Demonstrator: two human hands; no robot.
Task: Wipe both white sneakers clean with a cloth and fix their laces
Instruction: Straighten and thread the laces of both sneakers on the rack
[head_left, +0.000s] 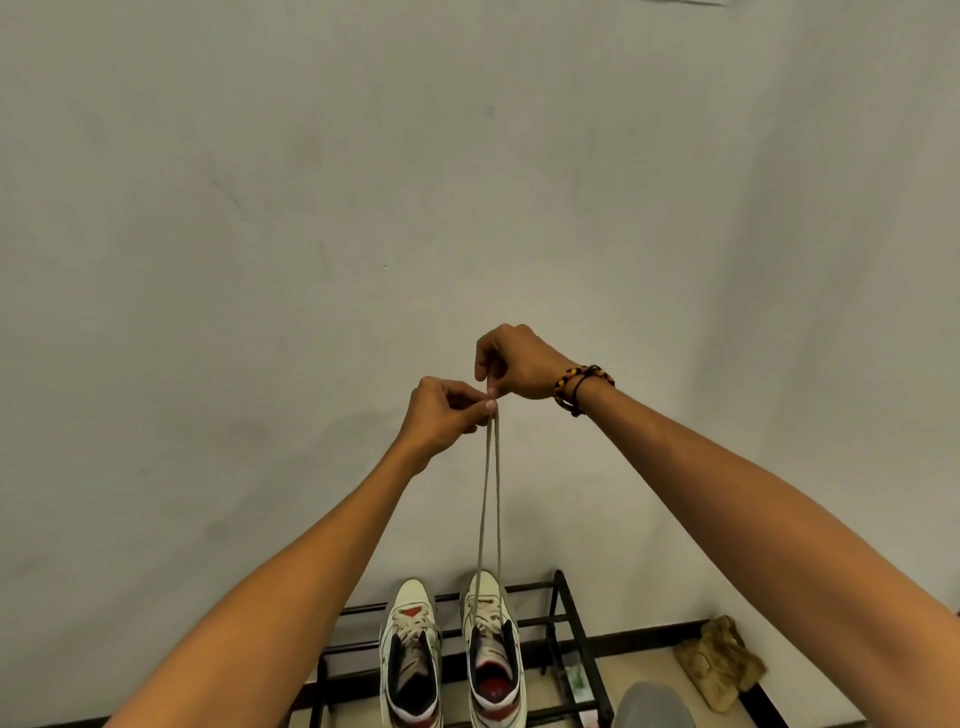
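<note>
Two white sneakers stand side by side on a black metal rack (563, 618), toes toward the wall: the left sneaker (410, 660) and the right sneaker (493, 649). Both ends of the right sneaker's lace (491, 493) run straight up, pulled taut, to my raised hands. My left hand (447, 415) pinches the lace ends between thumb and fingers. My right hand (514, 364), with beaded bracelets on the wrist, pinches the same ends just above it. The left sneaker's laces lie loose across its tongue.
A crumpled brownish cloth (719, 662) lies on the floor at the right by the dark baseboard. A plain grey-white wall fills most of the view. A grey-clad knee (652, 706) shows at the bottom right.
</note>
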